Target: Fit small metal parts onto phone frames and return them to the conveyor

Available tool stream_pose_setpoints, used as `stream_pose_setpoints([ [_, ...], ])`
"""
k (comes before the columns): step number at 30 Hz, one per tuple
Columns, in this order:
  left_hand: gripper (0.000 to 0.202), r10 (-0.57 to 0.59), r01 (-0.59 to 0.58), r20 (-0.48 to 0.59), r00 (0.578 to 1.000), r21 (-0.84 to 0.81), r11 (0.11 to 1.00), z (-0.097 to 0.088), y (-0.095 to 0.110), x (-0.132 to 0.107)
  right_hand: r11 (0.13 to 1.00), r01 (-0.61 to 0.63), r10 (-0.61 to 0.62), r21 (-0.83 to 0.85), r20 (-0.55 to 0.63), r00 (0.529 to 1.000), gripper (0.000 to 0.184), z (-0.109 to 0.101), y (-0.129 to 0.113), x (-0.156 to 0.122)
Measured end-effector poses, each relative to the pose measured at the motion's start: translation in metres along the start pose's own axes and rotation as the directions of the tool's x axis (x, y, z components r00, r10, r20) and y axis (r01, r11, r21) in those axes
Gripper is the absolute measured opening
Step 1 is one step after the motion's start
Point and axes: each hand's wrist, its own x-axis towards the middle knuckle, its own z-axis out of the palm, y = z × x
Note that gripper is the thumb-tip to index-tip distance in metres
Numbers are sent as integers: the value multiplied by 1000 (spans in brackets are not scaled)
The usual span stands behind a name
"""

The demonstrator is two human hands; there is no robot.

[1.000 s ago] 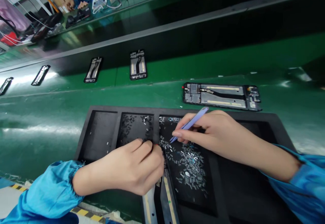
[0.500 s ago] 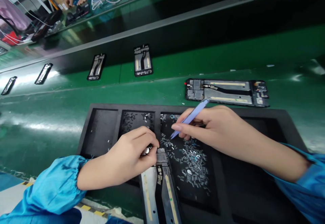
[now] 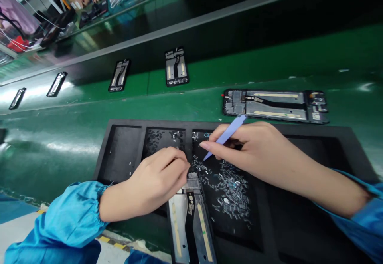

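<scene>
On the left, a glossy blue sleeve (image 3: 72, 216) gathers into an elastic cuff at the left hand (image 3: 157, 180). That hand is curled narrow at the far end of a phone frame (image 3: 191, 224), and whether it holds anything small is hidden. The frame, dull metal with tan tape strips, lies lengthwise across the near part of a black foam tray (image 3: 323, 130). The tray's left compartment (image 3: 119, 156) shows a few bright specks, the middle one dark flecks (image 3: 158, 142), and the right one a loose heap of tiny silvery pieces (image 3: 231, 192). The right hand (image 3: 257, 152) pinches a flat lavender plastic spudger (image 3: 230, 134), its pointed tip angled down just above those pieces. Farther off, another phone frame (image 3: 275, 105) lies crosswise on the glossy green conveyor belt (image 3: 44, 124).
</scene>
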Motion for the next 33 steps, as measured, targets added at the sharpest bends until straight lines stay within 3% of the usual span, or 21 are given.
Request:
stream_pose_setpoints([
  [3,10,132,-113,-105,986,175,978,-12,16,-10,1000,2,-2,15,-13,1000,30,-1,0,0],
  [6,11,261,-240,-38,965,280,929,-14,41,-28,1000,-11,12,27,-11,1000,32,-2,0,0],
  [8,18,271,-270,44,962,329,905,-5,57,-41,999,-20,20,27,-5,1000,32,-3,0,0],
  [12,27,261,-282,109,959,368,886,20,72,-57,1000,-23,23,20,7,1000,32,-3,-1,0],
  [16,30,242,-280,149,959,359,890,28,71,-59,998,-37,35,56,32,999,30,0,-2,2],
  [22,36,392,-437,203,897,275,857,25,59,-56,964,-145,136,224,56,989,36,-12,-1,1],
  [24,36,428,-460,176,887,242,854,25,53,-55,946,-182,192,268,-10,981,43,-23,-9,0],
  [27,35,476,-498,147,867,210,841,26,48,-55,948,-225,275,224,-225,935,49,-27,-33,2],
  [30,35,492,-509,133,860,188,840,28,46,-57,975,-157,202,159,-325,924,42,-6,-60,14],
  [33,34,480,-490,100,872,190,851,30,45,-60,955,-199,250,221,-235,939,43,27,-70,31],
])
